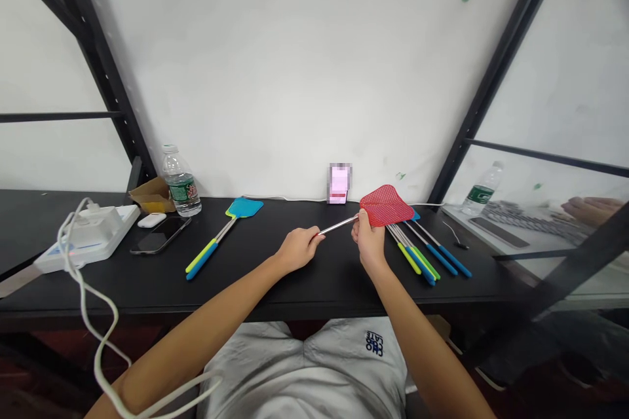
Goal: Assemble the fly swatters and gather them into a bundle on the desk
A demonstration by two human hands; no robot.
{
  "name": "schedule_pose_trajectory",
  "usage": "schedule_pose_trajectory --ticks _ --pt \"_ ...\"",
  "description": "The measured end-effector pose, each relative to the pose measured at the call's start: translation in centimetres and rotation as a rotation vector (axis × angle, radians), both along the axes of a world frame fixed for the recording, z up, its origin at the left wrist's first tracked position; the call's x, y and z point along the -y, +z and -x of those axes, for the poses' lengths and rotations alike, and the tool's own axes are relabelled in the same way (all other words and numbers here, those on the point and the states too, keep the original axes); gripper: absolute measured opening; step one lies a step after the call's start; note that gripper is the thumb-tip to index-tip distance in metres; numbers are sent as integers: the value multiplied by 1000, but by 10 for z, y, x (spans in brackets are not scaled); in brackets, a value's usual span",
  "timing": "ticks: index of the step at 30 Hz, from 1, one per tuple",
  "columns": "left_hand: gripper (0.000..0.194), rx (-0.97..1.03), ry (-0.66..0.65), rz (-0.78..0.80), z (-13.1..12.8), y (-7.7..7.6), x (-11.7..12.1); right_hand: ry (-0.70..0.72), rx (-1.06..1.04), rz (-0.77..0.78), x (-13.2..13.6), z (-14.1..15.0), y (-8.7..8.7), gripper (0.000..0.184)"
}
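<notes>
A red fly swatter point(386, 205) is held just above the black table point(304, 281) near its middle. My left hand point(297, 249) is closed around the swatter's thin metal rod point(338, 227) at its near end. My right hand point(369, 239) pinches the rod right at the base of the red mesh head. Right of my right hand lies a bundle of several swatters point(427, 254) with blue and green handles, their heads hidden under the red one.
A blue swatter pair with green and blue handles point(219, 238) lies left of centre. Further left are a phone point(160, 235), a white case point(151, 220), a water bottle point(181, 181), a cardboard piece point(153, 194) and a white power strip point(88, 236) with cable. Another person's hand point(592, 209) rests beyond the right glass.
</notes>
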State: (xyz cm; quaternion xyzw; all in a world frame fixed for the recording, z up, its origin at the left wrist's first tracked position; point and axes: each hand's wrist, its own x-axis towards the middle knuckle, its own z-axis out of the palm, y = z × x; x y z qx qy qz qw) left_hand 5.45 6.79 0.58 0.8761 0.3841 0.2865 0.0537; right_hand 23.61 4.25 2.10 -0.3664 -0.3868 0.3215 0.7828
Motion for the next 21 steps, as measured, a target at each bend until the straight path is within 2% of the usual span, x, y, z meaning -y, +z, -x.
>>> schedule_pose_trajectory --ticks 7,12,15,18,21 --pt "33 -38 -18 56 2 6 5 24 -5 22 0 0 1 34" --pt "29 -73 63 6 10 13 9 119 98 174 -2 -15 3 35" --pt "27 7 147 -38 28 16 8 107 160 238 -5 -34 6 40" --pt "31 136 232 -80 57 19 6 55 262 301 -6 -64 11 38" --pt "36 260 341 40 92 21 5 -36 463 369 -1 -102 16 33"
